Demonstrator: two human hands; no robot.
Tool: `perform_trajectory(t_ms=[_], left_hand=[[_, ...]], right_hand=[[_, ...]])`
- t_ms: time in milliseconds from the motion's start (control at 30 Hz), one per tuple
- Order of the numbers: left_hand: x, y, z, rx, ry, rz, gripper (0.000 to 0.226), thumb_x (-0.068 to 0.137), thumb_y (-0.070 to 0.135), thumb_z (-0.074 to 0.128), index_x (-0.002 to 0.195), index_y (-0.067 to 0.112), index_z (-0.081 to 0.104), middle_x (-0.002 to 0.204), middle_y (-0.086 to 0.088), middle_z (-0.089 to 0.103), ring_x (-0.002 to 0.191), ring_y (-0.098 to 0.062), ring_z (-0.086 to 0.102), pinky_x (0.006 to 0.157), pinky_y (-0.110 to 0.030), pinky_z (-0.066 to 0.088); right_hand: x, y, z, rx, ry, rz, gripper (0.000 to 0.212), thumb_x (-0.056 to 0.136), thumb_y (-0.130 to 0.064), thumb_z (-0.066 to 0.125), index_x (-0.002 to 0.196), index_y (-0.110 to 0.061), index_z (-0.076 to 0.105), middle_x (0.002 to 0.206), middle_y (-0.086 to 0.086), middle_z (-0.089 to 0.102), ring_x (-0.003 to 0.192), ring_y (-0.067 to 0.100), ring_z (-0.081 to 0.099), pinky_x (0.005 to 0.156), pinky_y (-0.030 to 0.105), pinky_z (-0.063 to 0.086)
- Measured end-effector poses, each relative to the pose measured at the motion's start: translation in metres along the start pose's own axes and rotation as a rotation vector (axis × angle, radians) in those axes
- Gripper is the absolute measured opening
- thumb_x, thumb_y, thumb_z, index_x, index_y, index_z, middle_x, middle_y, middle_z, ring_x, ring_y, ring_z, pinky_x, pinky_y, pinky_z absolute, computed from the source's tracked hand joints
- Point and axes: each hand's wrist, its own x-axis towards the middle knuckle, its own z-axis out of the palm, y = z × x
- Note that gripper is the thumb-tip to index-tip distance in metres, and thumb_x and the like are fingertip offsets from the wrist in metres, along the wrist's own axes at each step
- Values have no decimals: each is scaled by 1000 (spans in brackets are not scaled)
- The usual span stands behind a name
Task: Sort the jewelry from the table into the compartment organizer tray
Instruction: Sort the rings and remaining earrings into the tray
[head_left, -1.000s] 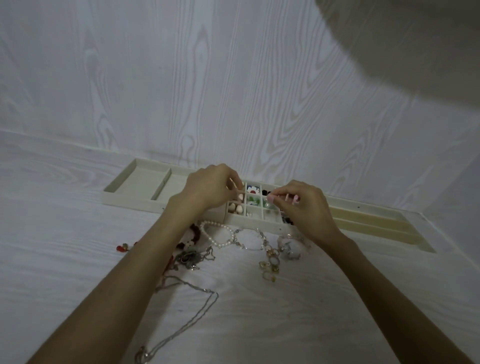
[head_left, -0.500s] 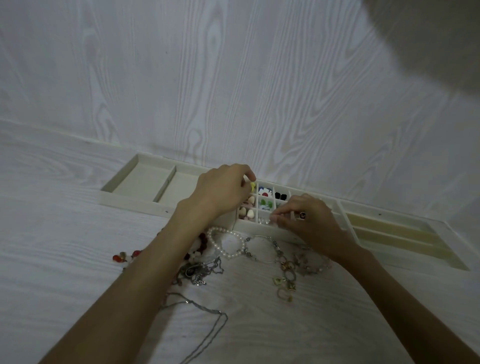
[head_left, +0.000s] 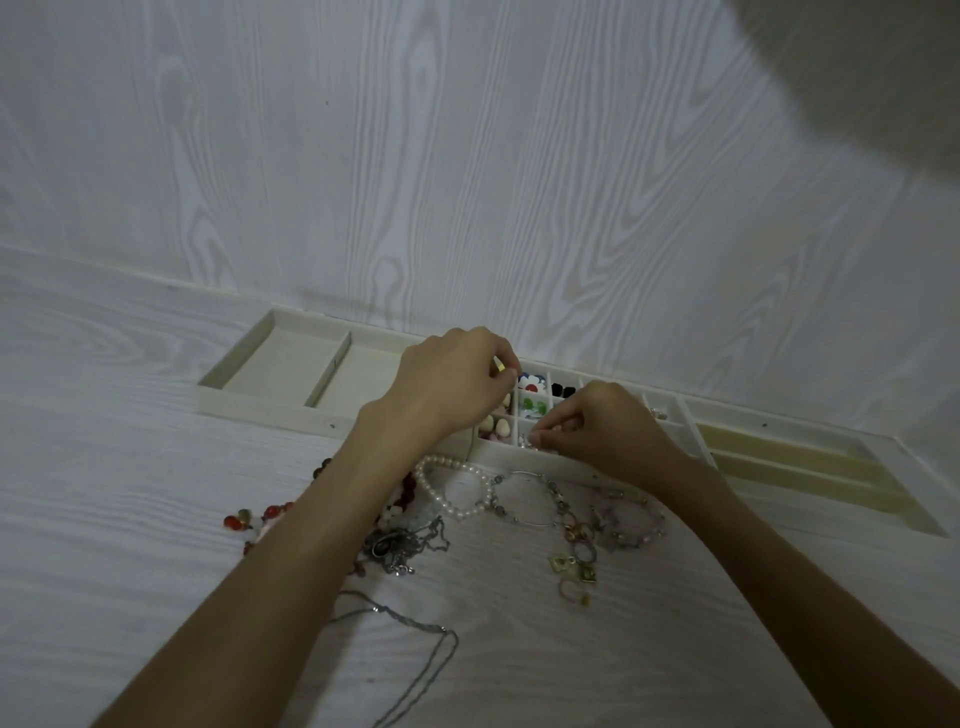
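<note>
Head view, looking down: a long cream compartment organizer tray (head_left: 270, 410) lay on the pale wood-grain table (head_left: 104, 545) against the matching wall. Its two wide left compartments held nothing visible, and the long slots at its right end likewise showed only their yellowish floors. The small square cells at its middle were filled: cream oval beads (head_left: 496, 427) in the near-left cell, green round pieces (head_left: 535, 405) beside them, a white, red and blue piece (head_left: 531, 382) behind, and black pieces (head_left: 563, 389) farther right.

The left hand (head_left: 452, 387) hovered over the left cells, its fingers pinched together on a small yellow-gold item (head_left: 500, 367) too small to identify. The right hand (head_left: 605, 428) rested at the tray's near wall, fingertips closed on a tiny pale object (head_left: 540, 435) above a near cell; its nature could not be told.

Unsorted jewelry lay on the table just in front of the tray: a white pearl bracelet (head_left: 454, 491), a thin silver wire bangle (head_left: 530, 499), a pale beaded bracelet (head_left: 631, 519), gold-toned charms (head_left: 574, 564), red beads (head_left: 260, 514) and a long silver chain necklace (head_left: 415, 670).
</note>
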Motion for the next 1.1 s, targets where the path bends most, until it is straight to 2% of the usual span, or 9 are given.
perform_trajectory(t_ms=[67,167,300,433,533,633,700,833,1100], left_hand=[[0,0,-1,1,2,-1,20,94,33,50,104,31,67,100,7,69,89,-16,63,67,-26,41],[-1,0,-2,4,10,3,19,94,33,51,102,32,67,98,7,69,88,-15,63,67,-26,41],[0,0,-5,9,24,9,18,93,32,51,100,33,67,95,9,70,87,-15,63,65,-26,39],[0,-1,-8,30,3,48,22,95,27,47,102,34,67,98,9,69,86,-13,61,65,-26,40],[0,0,-10,79,-78,143,31,96,20,43,108,35,67,114,7,62,105,-14,47,81,-32,40],[-2,4,-6,224,-175,231,36,95,15,43,113,38,64,131,7,46,123,-16,31,96,-30,27],[-3,5,0,330,-199,270,36,94,17,46,117,41,61,138,8,38,128,-16,25,98,-29,23],[-6,7,13,439,-196,289,35,93,21,48,118,41,61,144,8,30,133,-18,19,100,-30,21],[-6,8,17,449,-190,290,36,92,20,48,117,42,61,145,8,29,133,-17,20,100,-30,22]], right_hand=[[3,-1,0,-57,-6,21,13,80,-37,72,87,-28,77,66,-15,65,55,-3,51,49,11,28],[5,-5,-1,-166,-6,37,12,80,-38,71,87,-30,77,65,-15,60,56,-1,46,49,16,26],[6,-11,-4,-223,-44,40,12,84,-34,68,90,-28,77,61,-20,52,56,0,44,49,15,23],[4,-15,-13,-217,-115,24,16,88,-28,64,99,-25,75,90,-9,71,62,0,47,55,17,32],[2,-13,-38,-106,-150,43,21,91,-21,58,107,-25,71,97,-8,66,67,-3,54,62,19,41],[-2,-8,-54,-106,-126,34,31,94,-11,49,103,-30,72,97,-10,62,77,10,61,73,30,52],[-5,-9,-47,-253,-177,2,35,95,-10,47,105,-33,70,96,-9,56,89,16,54,80,32,46],[-14,-13,-28,-383,-193,-18,48,93,-5,42,109,-45,64,122,-2,45,109,17,36,84,31,26],[-15,-14,-22,-373,-166,-7,49,91,-3,42,111,-43,64,125,-1,45,111,19,36,83,31,24]])
